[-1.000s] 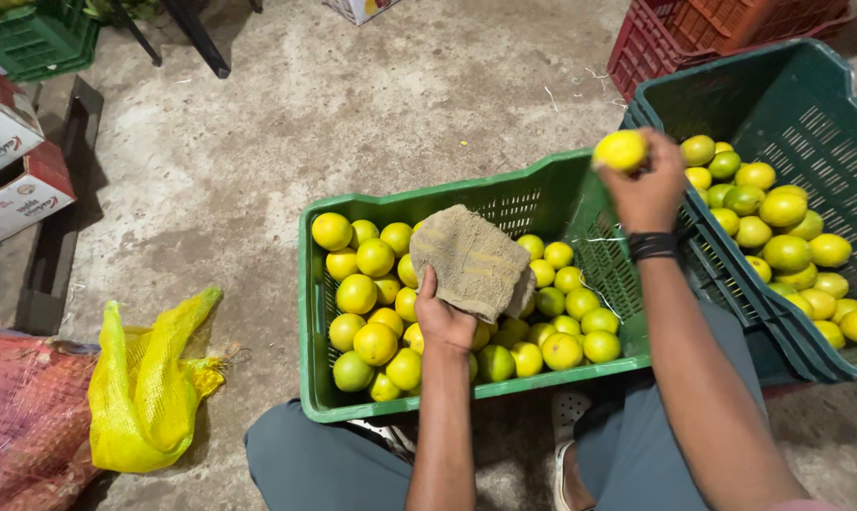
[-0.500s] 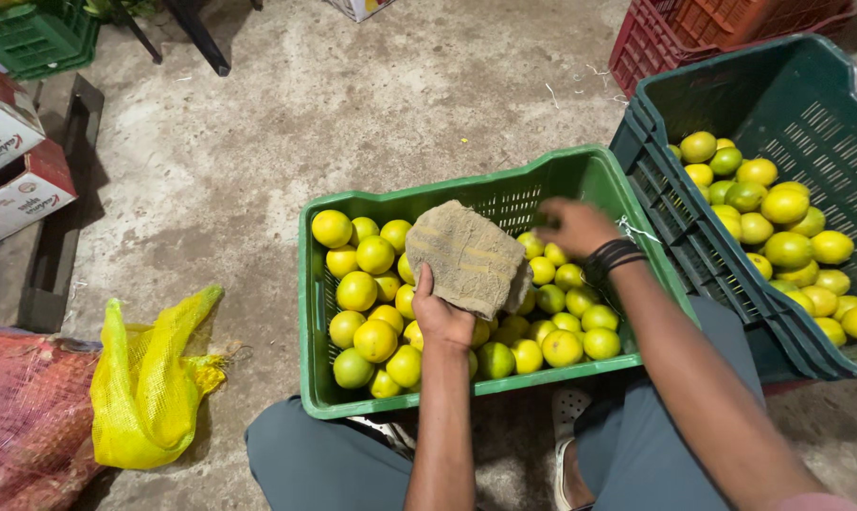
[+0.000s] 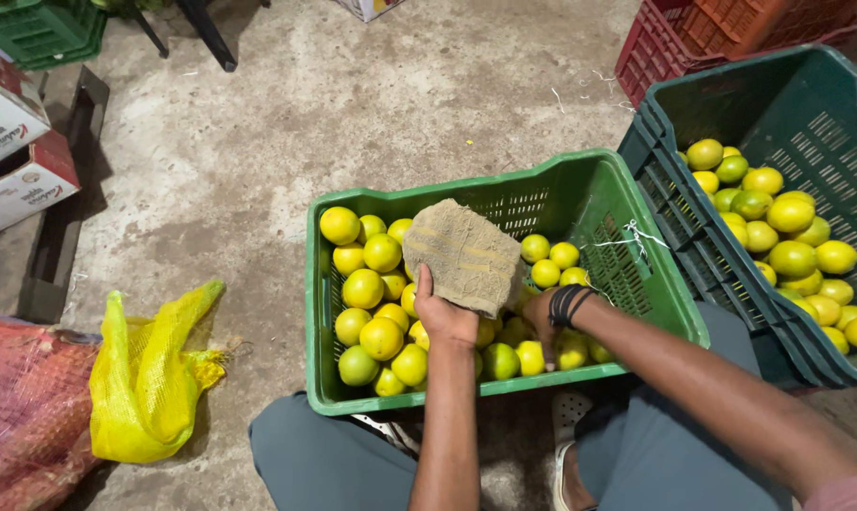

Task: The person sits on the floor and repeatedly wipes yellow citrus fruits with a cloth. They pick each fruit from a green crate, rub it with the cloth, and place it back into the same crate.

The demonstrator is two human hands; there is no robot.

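1. Plainly, the left hand (image 3: 444, 317) holds a tan folded cloth (image 3: 464, 255); its grip is closed on the cloth's lower edge, so the cloth stands just above and ahead of the fingers, over the fruit.
2. Beneath that grip lies a light green crate (image 3: 636, 284), which rests on the concrete floor (image 3: 258, 142) in front of the person's knees.
3. The crate holds yellow and greenish citrus fruit (image 3: 383, 336), heaped to the left of and below the left grip and spreading under the cloth to its right.
4. The right hand (image 3: 542, 322) reaches down into the same crate, just right of the left hand, with a dark band (image 3: 568, 303) round its wrist.
5. Its fingers are buried among the fruit and partly hidden by the cloth, so whether the right grip is wide, narrow or closed on a fruit cannot be told.
6. Further right of that hand, beside the light crate, stands a dark green crate (image 3: 826, 104) with more yellow-green fruit (image 3: 793, 246) piled in it.
7. Well to the left of both hands, a yellow mesh bag (image 3: 144, 378) lies crumpled on the floor against a red mesh sack (image 3: 21, 416).
8. Beyond the sacks, at the far left, sit cardboard boxes (image 3: 17, 161).
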